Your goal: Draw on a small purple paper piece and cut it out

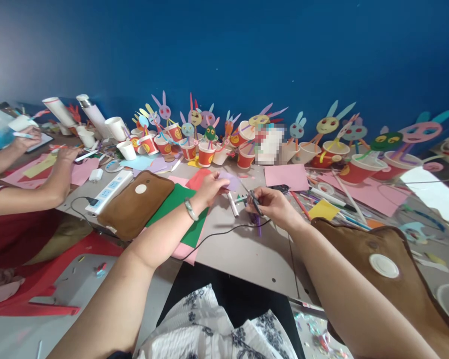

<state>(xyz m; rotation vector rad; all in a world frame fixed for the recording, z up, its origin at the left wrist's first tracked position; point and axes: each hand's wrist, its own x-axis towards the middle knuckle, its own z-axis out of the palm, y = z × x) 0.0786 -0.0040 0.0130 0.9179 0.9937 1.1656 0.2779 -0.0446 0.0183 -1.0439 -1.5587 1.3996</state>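
Note:
My left hand (209, 188), with a bangle on its wrist, pinches a small piece of purple paper (230, 180) above the table. Black-handled scissors (255, 202) are gripped in my right hand (274, 205), their blades pointing up and left toward the paper. Whether the blades touch the paper I cannot tell. Below and between both hands lies a white marker (232, 205). Under my left forearm are a green sheet (177, 212) and a red sheet (201, 179), with pink paper beneath.
Rabbit-faced paper figures in cups (207, 153) line the blue wall. Brown cushion-like warmers (136, 207) flank my arms; a black cable (224, 232) crosses the table. A power strip (110, 192) lies left, near a co-worker's arms (37, 197). Pens and scraps crowd the right.

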